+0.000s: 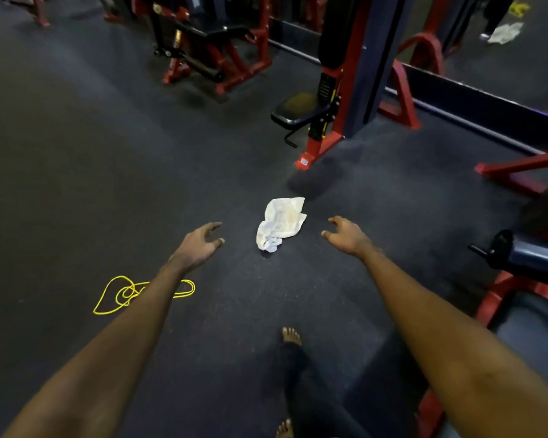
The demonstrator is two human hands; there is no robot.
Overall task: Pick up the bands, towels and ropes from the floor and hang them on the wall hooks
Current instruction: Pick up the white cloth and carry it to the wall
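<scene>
My left hand (200, 245) and right hand (345, 235) are both stretched out ahead of me at the middle of the frame. The palms face down, the fingers are spread and loosely bent, and neither hand holds anything. Between them, a little above, a crumpled white towel (280, 224) lies on the dark floor (108, 153). My hands flank it, each near it but not touching.

I judge this to be the reach for the towel, at the start of one pick-up. Next I need to lower both hands onto the cloth and close my fingers on a good fold. It is bunched and limp, so a grip on one corner would let the rest trail.

At lower left a yellow rope (121, 295) lies in loose loops on the floor, and my left forearm crosses it in the picture. It is untouched and should come after the towel. I would gather its loops together so that none drag.

My bare foot (291, 336) stands at lower centre, below the towel. Above the towel is a red machine (323, 143) with a black seat (298, 110).

At the upper right corner I see another white cloth (505, 33) with a yellow tangle (519, 7) above it. I cannot tell whether these are real or a mirror's reflection.

No hooks show in this view, and no bin or basket either, so I will have to carry what I pick up in my hands.
</scene>
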